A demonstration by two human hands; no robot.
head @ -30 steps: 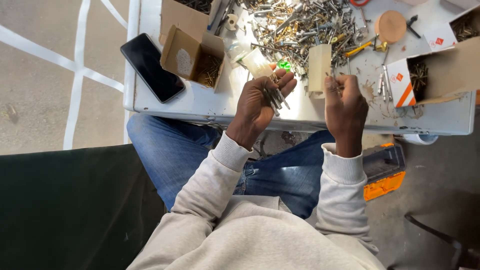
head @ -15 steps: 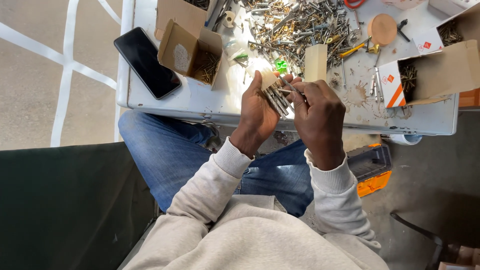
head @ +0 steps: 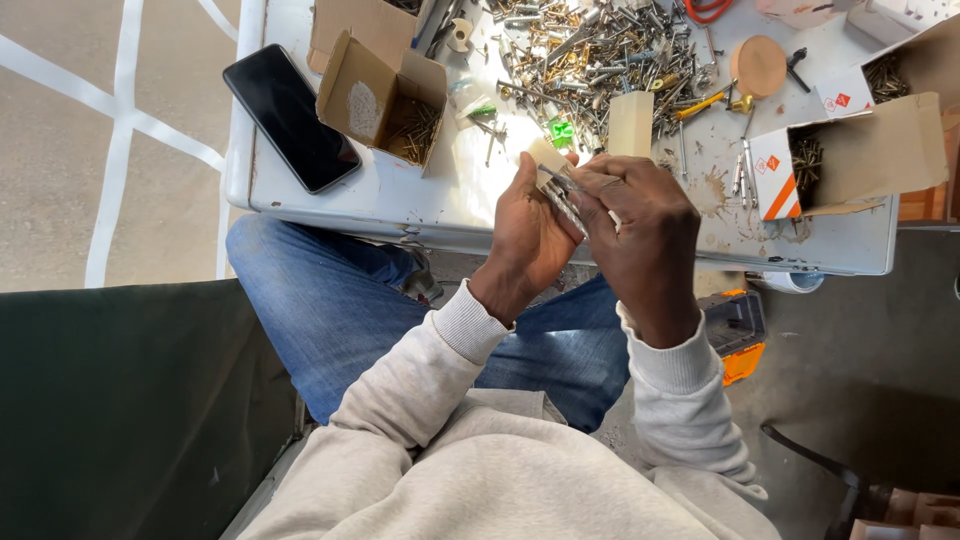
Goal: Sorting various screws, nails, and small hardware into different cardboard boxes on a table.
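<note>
My left hand is closed around a bundle of long metal screws, held just in front of the white table's near edge. Beside it my right hand has its fingertips pinched on the screws in that bundle. A big loose pile of mixed screws and bolts lies on the table beyond both hands. A small pale block stands just past my fingers.
A black phone lies at the table's left end. Next to it stands an open cardboard box of screws. Another open box with orange marks stands at the right. An orange and black case sits on the floor.
My right hand has moved left from its own place to meet my left hand and now grips the screws there. The view has shifted slightly.
</note>
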